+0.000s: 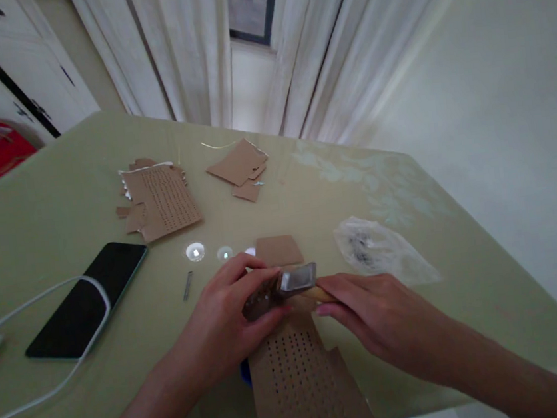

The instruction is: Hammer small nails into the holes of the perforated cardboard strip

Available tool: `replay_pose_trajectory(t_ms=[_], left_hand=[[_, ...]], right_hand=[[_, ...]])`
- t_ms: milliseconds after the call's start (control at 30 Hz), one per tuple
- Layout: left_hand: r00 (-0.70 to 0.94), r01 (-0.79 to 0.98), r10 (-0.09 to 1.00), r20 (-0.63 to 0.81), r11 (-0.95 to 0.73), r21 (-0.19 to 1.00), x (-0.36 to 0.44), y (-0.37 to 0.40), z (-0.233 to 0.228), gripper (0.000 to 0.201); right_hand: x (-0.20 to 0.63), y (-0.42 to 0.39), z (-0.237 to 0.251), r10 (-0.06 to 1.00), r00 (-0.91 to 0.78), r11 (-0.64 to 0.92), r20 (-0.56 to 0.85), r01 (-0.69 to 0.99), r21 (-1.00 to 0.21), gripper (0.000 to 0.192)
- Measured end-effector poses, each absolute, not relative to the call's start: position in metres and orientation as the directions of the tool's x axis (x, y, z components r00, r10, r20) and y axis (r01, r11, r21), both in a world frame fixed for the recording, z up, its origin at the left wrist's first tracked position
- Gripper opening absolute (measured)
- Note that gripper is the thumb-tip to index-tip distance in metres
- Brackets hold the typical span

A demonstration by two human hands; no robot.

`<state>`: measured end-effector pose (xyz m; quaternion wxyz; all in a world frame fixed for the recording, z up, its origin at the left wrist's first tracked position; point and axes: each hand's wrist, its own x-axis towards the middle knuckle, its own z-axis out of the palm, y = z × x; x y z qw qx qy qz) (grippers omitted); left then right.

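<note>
A pale green table [58, 214] stands before white curtains [179, 46]. Near its front edge a small metal tool [296, 279] lies over a perforated cardboard sheet [298, 381]. The left hand [231, 322] curls its fingers around the tool's near end; the right hand [371, 312] pinches its wooden handle. Further left lie a phone [87, 298], a white cable [42, 296] and cardboard scraps [159, 199].

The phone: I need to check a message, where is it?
In the head view the phone lies screen-up on the table's left side, under a white cable, left of the left hand.
</note>
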<state>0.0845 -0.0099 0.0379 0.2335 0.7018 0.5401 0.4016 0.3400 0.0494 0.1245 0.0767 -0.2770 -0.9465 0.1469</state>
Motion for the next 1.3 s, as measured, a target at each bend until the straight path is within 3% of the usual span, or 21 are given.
replay_pose_trajectory(t_ms=[167, 333, 433, 500, 567, 667, 767, 900, 1033, 1200, 1300], left_hand=[[0.085, 0.594, 0.945, 0.315, -0.302, 0.745, 0.083, -0.01, 0.037, 0.032], [0.095, 0.576, 0.946, 0.309, -0.305, 0.758, 0.086, -0.012, 0.033, 0.035], [0.06, 0.594, 0.936, 0.347, -0.312, 0.741, 0.081, -0.011, 0.037, 0.036], [-0.005, 0.622, 0.933, 0.361, -0.279, 0.732, 0.068, -0.01, 0.042, 0.034], [-0.116, 0.68, 0.943, 0.313, -0.154, 0.717, 0.047, -0.008, 0.048, 0.028], [-0.282, 0.836, 0.95, 0.132, 0.175, 0.521, 0.01, -0.01, 0.047, 0.029], [-0.324, 0.895, 0.939, -0.115, 0.343, 0.284, -0.015, -0.013, 0.033, 0.037], [-0.248, 0.909, 0.922, -0.298, 0.327, 0.257, -0.022, -0.009, 0.016, 0.029], [-0.149, 0.91, 0.939, -0.31, 0.253, 0.329, -0.009, 0.003, 0.017, 0.032], [-0.169, 0.95, 0.96, -0.221, 0.219, 0.221, 0.013, 0.01, 0.016, 0.029], [-0.166, 0.954, 0.975, -0.145, 0.197, 0.228, 0.016, 0.009, 0.014, 0.025]], right_hand=[[0.341, 0.049, 0.133, 0.613, -0.761, 0.766, 0.213, 0.505, -0.399, 0.023], [0.341, 0.047, 0.115, 0.595, -0.797, 0.744, 0.102, 0.499, -0.444, 0.027], [0.343, 0.047, 0.104, 0.664, -0.737, 0.661, 0.125, 0.502, -0.557, 0.023], [0.345, 0.047, 0.097, 0.761, -0.639, 0.518, 0.111, 0.497, -0.696, 0.027], [0.347, 0.048, 0.085, 0.849, -0.527, 0.281, 0.019, 0.422, -0.862, 0.034], [0.345, 0.05, 0.061, 0.897, -0.42, -0.072, -0.139, 0.171, -0.983, 0.038], [0.343, 0.052, 0.04, 0.906, -0.373, -0.223, -0.2, -0.019, -0.975, 0.037], [0.346, 0.052, 0.031, 0.903, -0.346, -0.313, -0.257, -0.118, -0.942, 0.036], [0.348, 0.049, 0.031, 0.901, -0.327, -0.355, -0.286, -0.173, -0.919, 0.037], [0.345, 0.043, 0.028, 0.872, -0.378, -0.4, -0.311, -0.184, -0.898, 0.035], [0.343, 0.04, 0.029, 0.859, -0.4, -0.417, -0.319, -0.186, -0.89, 0.035]])
